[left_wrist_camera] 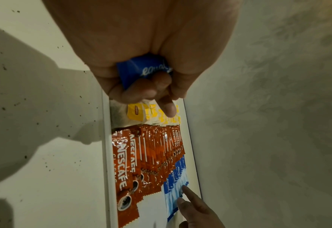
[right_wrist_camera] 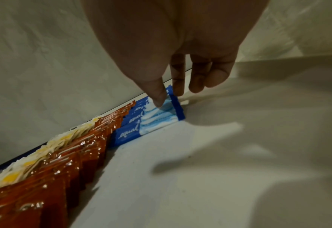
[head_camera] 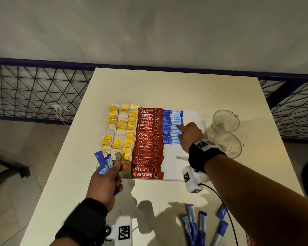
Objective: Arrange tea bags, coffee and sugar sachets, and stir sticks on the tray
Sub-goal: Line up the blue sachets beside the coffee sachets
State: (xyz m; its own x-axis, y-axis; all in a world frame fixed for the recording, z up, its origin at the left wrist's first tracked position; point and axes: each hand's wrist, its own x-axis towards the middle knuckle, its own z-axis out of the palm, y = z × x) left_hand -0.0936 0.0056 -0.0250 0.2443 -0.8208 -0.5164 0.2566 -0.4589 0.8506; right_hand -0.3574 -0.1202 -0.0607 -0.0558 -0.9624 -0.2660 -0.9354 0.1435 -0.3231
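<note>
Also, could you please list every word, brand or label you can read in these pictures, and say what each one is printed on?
"NESCAFE" and "CLASSIC": red coffee sachets on the tray.
"equal": blue sugar sachets in the tray's row, and on the bunch held in the left hand.
"RELAX": one yellow tea bag tag; the other tags' print is too small to read.
Square code markers on the wrist cameras: patterns, no words.

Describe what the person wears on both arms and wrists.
Both forearms are bare, with no sleeves. Each wrist carries a wide black strap. On each strap sits a white box-shaped camera module printed with black square-patterned marker tags. A thin black cable runs from the right module.
</note>
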